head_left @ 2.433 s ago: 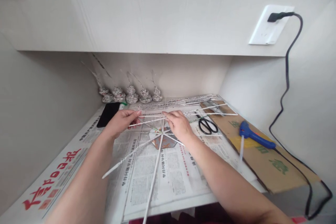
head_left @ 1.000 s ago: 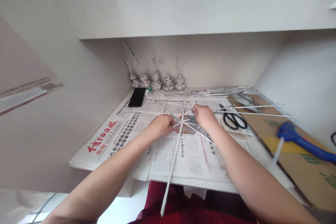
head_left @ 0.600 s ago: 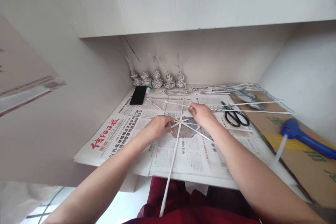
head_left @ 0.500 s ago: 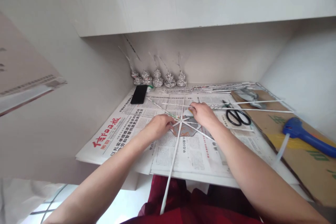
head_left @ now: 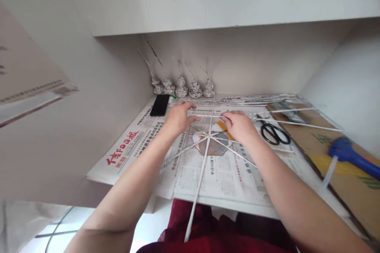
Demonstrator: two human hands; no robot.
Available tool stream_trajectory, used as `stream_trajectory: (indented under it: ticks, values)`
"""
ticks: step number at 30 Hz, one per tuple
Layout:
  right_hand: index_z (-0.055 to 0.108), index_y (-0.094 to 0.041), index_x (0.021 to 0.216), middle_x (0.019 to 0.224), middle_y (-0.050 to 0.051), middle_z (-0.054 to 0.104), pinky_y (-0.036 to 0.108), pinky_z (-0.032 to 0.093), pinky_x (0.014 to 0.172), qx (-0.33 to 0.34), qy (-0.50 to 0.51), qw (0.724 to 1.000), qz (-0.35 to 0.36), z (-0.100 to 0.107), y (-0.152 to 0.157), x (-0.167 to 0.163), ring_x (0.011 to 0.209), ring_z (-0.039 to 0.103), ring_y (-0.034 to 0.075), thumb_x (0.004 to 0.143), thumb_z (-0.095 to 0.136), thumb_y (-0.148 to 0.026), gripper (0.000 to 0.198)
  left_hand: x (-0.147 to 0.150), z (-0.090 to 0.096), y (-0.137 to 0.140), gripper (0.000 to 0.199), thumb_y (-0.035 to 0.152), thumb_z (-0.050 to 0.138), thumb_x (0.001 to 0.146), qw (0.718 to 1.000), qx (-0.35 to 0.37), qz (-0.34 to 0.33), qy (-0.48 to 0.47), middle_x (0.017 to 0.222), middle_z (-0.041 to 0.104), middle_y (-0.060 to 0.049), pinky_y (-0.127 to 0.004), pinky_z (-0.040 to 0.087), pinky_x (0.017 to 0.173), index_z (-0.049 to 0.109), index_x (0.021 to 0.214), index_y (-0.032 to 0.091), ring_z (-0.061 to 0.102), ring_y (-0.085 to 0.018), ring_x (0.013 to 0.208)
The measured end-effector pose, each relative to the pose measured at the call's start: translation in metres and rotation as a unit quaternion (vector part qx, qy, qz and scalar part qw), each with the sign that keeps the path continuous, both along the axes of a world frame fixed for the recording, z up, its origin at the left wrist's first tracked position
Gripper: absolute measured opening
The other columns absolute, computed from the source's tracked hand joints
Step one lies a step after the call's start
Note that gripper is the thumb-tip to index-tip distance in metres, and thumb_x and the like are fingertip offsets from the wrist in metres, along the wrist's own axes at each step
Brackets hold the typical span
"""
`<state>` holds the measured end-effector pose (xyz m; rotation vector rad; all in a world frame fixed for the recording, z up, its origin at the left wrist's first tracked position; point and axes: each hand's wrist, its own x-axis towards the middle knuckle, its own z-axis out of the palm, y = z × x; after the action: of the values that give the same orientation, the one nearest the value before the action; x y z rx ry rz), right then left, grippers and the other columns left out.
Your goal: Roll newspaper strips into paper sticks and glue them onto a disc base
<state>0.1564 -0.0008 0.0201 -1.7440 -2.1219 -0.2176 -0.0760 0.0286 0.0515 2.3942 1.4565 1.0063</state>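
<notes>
Thin rolled-paper sticks point(head_left: 202, 166) cross in a star over an octagonal card point(head_left: 216, 150) on the newspaper. One stick runs down past the front edge of the table. My right hand point(head_left: 239, 125), just beyond the card on the right, pinches another rolled-paper stick point(head_left: 206, 116) lying crosswise, and its long ends stretch off to the right. My left hand point(head_left: 178, 118) is up by the left end of that stick, thumb and fingers apart around it; no firm grip shows.
Several woven paper gourds point(head_left: 196, 89) line the back wall beside a black phone point(head_left: 159, 105). More paper sticks point(head_left: 249, 99) lie behind my hands. Black-handled scissors point(head_left: 276, 133), a cardboard sheet point(head_left: 308, 142) and a blue glue gun point(head_left: 353, 156) are on the right. A shelf panel point(head_left: 222, 0) overhangs.
My left hand has left the centre of the star, moved up and away from me, and its fingers have spread. The right hand has kept its pinch on the stick.
</notes>
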Motion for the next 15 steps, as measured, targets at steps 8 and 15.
stream_trajectory:
  ticks: [8, 15]
  values:
    - [0.070, -0.024, 0.097, 0.089, 0.006, 0.070, 0.030, 0.035, 0.070, -0.023, -0.032, 0.998, -0.039, 0.000, 0.001, 0.007, 0.084, 0.055, 0.023, 0.090, 0.043, -0.026, 0.029, 0.003, -0.041, 0.014, 0.038, 0.045, 0.066, 0.072, 0.921, -0.259, -0.078, -0.281, 0.065, 0.065, -0.002, -0.022, 0.040, 0.051, 0.073, 0.090, 0.012, 0.049, -0.009, 0.050]
    - [0.071, -0.023, 0.099, 0.090, 0.007, 0.072, 0.032, 0.034, 0.073, -0.050, -0.056, 0.996, -0.037, -0.001, -0.001, -0.001, 0.085, 0.054, 0.025, 0.089, 0.047, -0.027, 0.026, 0.012, -0.046, 0.011, 0.022, 0.032, 0.071, 0.068, 0.922, -0.277, -0.064, -0.264, 0.059, 0.063, -0.001, -0.021, 0.041, 0.047, 0.072, 0.078, 0.012, 0.051, -0.008, 0.046]
